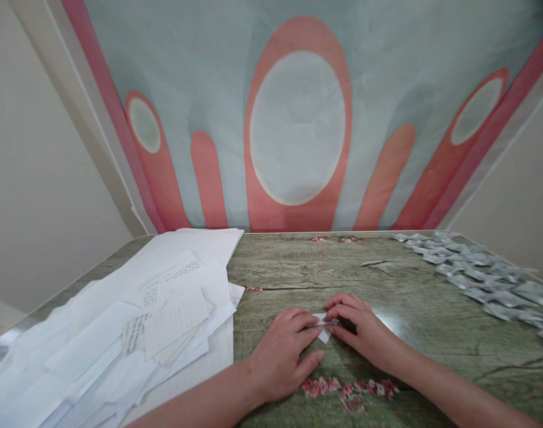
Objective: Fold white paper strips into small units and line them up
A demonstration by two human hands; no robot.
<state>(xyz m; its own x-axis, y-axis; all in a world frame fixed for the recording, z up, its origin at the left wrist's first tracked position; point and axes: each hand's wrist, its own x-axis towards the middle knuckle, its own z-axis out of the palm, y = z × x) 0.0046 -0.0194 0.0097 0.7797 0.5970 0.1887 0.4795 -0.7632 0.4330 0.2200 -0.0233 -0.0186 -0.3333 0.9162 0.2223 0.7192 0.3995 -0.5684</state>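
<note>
A small white piece of folded paper lies on the wood-patterned table between my two hands. My left hand rests on the table with its fingertips pressed on the paper's left edge and its thumb lower down, apart from the paper. From the other side my right hand pinches the paper's right edge between thumb and fingers. A crease runs across the paper, and a pointed part faces me. The fingers cover both of its ends.
At the left, a large heap of white paper sheets and scraps spreads over the table, some pieces printed. Rows of small folded paper pieces lie along the right side. A patterned backdrop rises behind the far edge.
</note>
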